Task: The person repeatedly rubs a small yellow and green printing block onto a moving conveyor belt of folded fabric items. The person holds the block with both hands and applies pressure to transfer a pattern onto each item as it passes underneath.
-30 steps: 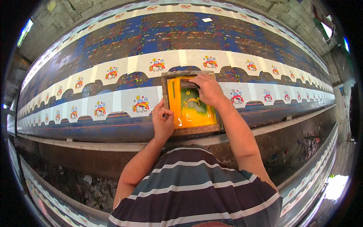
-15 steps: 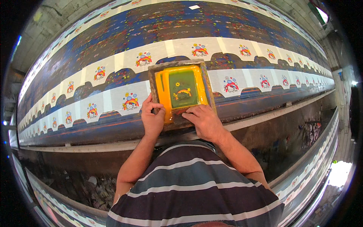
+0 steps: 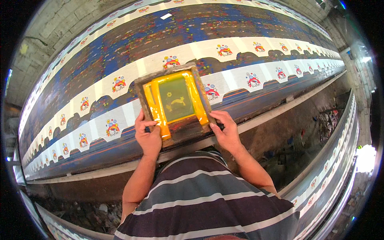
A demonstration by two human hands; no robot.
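A wooden-framed printing screen [image 3: 203,93], its mesh window [image 3: 178,100] banked with glossy yellow ink [image 3: 152,94], is held in front of me between both hands. My left hand [image 3: 148,138] closes around its lower left corner, thumb near the ink. At the lower right corner, my right hand [image 3: 227,134] pinches the rim between thumb and fingers. A dark reddish-brown strip [image 3: 182,130] lies along the screen's near end; I cannot tell whether it is a squeegee. Beneath the screen, part of a row of white printed pieces [image 3: 96,124] is hidden.
A long, ink-spattered dark table [image 3: 132,48] runs across the view with rows of white pieces bearing a colourful cartoon print. Its pale front rail [image 3: 256,119] passes just before my body. A small white scrap [image 3: 166,16] lies farther back. Another printed row [image 3: 320,176] stands behind on the right.
My right hand has gone from the screen's near inner end to its lower right corner. The screen now sits farther left in view and is turned slightly. My left hand still grips it.
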